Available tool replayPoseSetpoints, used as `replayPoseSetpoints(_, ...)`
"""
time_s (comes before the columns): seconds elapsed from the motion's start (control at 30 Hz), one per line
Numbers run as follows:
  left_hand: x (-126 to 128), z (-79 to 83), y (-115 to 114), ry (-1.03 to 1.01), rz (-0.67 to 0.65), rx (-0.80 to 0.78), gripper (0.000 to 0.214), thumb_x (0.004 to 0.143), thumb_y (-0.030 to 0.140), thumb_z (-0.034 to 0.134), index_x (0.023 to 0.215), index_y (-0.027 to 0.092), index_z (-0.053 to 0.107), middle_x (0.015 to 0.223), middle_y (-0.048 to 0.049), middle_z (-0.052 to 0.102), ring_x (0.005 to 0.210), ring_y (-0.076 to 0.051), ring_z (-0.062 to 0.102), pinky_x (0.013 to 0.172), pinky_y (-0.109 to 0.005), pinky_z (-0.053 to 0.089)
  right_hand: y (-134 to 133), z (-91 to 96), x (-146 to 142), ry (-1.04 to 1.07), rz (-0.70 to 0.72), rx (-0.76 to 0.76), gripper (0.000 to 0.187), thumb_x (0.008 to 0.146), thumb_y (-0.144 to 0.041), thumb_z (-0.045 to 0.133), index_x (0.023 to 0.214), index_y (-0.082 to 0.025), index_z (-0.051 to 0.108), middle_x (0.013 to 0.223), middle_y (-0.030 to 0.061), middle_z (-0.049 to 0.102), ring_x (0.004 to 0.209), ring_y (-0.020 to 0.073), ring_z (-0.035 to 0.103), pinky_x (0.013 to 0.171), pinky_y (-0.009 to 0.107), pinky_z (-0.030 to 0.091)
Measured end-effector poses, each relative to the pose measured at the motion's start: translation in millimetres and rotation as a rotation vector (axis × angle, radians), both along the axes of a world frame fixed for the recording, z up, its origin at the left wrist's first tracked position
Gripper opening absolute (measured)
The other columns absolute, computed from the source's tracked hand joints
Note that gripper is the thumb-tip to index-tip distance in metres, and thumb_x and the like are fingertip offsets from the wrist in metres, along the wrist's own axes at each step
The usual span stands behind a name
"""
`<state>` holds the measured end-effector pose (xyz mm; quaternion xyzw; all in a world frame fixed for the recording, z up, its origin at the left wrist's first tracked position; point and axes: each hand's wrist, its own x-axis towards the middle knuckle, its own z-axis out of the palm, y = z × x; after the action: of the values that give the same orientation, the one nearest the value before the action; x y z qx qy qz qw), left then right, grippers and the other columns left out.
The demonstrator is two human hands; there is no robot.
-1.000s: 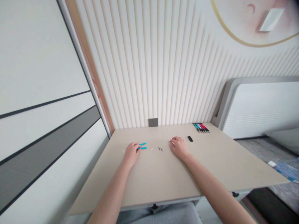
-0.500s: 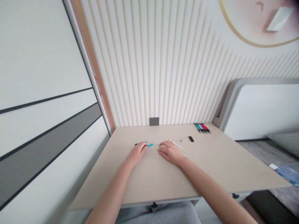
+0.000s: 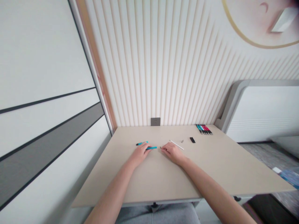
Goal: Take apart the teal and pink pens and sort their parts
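My left hand (image 3: 140,151) is closed on a blue pen barrel (image 3: 152,148), whose free end points right. Just beyond its fingers lies a second blue and black pen piece (image 3: 139,143). My right hand (image 3: 172,151) has its fingertips pinched together on a small metallic pen part (image 3: 161,148), too small to make out fully. A gap separates this part from the barrel's end. Behind the right hand, a slim white stick (image 3: 178,146), like a pen refill, lies slantwise on the desk.
On the beige desk (image 3: 163,183), small metallic bits (image 3: 182,141) and black pen pieces (image 3: 192,140) lie to the right. A row of several coloured pens (image 3: 204,129) rests near the back right corner. A wall socket (image 3: 155,121) sits behind the desk.
My right hand's fingers, spread before, have closed on the small part. My left hand has brought the blue barrel slightly nearer and turned it more level. The view has shifted a little.
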<state>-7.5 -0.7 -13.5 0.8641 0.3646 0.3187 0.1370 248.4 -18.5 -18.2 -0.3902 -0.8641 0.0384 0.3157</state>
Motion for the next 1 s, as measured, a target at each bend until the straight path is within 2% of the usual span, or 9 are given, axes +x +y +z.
replayPoseSetpoints(0.23, 3, 2.6, -5, 0.038, -0.017, -0.024, 0.019, 0.096, 0.029, 0.05, 0.107, 0.021, 0.063, 0.1, -0.0044, 0.068, 0.097, -0.02, 0.062, 0.088, -0.032, 0.047, 0, 0.7, 1, 0.127, -0.027, 0.001, 0.022, 0.098, -0.033, 0.046, 0.096, -0.023, 0.066, 0.089, 0.0058, 0.069, 0.087, 0.0188, 0.062, 0.081, 0.032, 0.049)
replayPoseSetpoints(0.4, 5, 5.2, -8, 0.047, -0.021, -0.024, 0.021, 0.096, 0.03, 0.049, 0.108, 0.022, 0.064, 0.101, -0.0043, 0.069, 0.099, -0.02, 0.062, 0.089, -0.032, 0.047, -2, 3.4, -1, 0.145, -0.026, 0.022, 0.031, 0.1, -0.03, 0.039, 0.118, -0.024, 0.063, 0.099, 0.009, 0.068, 0.094, 0.0206, 0.062, 0.085, 0.035, 0.05)
replayPoseSetpoints(0.5, 5, 5.2, -8, 0.045, -0.018, -0.019, 0.02, 0.096, 0.028, 0.049, 0.108, 0.022, 0.064, 0.1, -0.0043, 0.069, 0.098, -0.019, 0.062, 0.088, -0.031, 0.047, -2, 3.0, -1, 0.177, -0.001, 0.006, 0.03, 0.099, -0.031, 0.04, 0.112, -0.024, 0.066, 0.098, 0.0084, 0.069, 0.092, 0.0202, 0.063, 0.085, 0.035, 0.051)
replayPoseSetpoints(0.63, 5, 3.5, -8, 0.041, -0.022, -0.011, 0.019, 0.095, 0.027, 0.05, 0.107, 0.022, 0.065, 0.101, -0.0045, 0.069, 0.098, -0.019, 0.062, 0.089, -0.032, 0.047, -5, 2.9, -7, 0.286, -0.009, -0.099, 0.025, 0.098, -0.033, 0.045, 0.104, -0.024, 0.067, 0.093, 0.0051, 0.072, 0.087, 0.0184, 0.065, 0.083, 0.034, 0.052)
replayPoseSetpoints(0.77, 4, 2.2, -7, 0.039, -0.035, -0.01, 0.02, 0.095, 0.027, 0.052, 0.108, 0.021, 0.064, 0.102, -0.0053, 0.069, 0.098, -0.019, 0.063, 0.089, -0.032, 0.048, -11, 5.0, -15, 0.379, 0.025, -0.178, 0.021, 0.097, -0.034, 0.048, 0.104, -0.023, 0.065, 0.101, 0.0051, 0.072, 0.093, 0.0182, 0.067, 0.084, 0.033, 0.052)
replayPoseSetpoints(0.9, 4, 3.1, -7, 0.043, -0.056, -0.012, 0.02, 0.095, 0.027, 0.051, 0.11, 0.021, 0.064, 0.103, -0.0059, 0.068, 0.098, -0.019, 0.062, 0.09, -0.033, 0.048, -12, 4.4, -18, 0.387, 0.073, -0.159, 0.02, 0.097, -0.034, 0.048, 0.101, -0.023, 0.064, 0.107, 0.0068, 0.071, 0.1, 0.019, 0.065, 0.09, 0.036, 0.051)
replayPoseSetpoints(1.0, 6, 4.6, -9, 0.051, -0.079, -0.014, 0.021, 0.096, 0.028, 0.05, 0.11, 0.021, 0.064, 0.103, -0.0059, 0.068, 0.098, -0.019, 0.061, 0.091, -0.033, 0.047, -9, 1.6, -17, 0.386, 0.078, -0.135, 0.02, 0.096, -0.035, 0.05, 0.098, -0.022, 0.065, 0.102, 0.007, 0.07, 0.097, 0.0195, 0.064, 0.088, 0.037, 0.051)
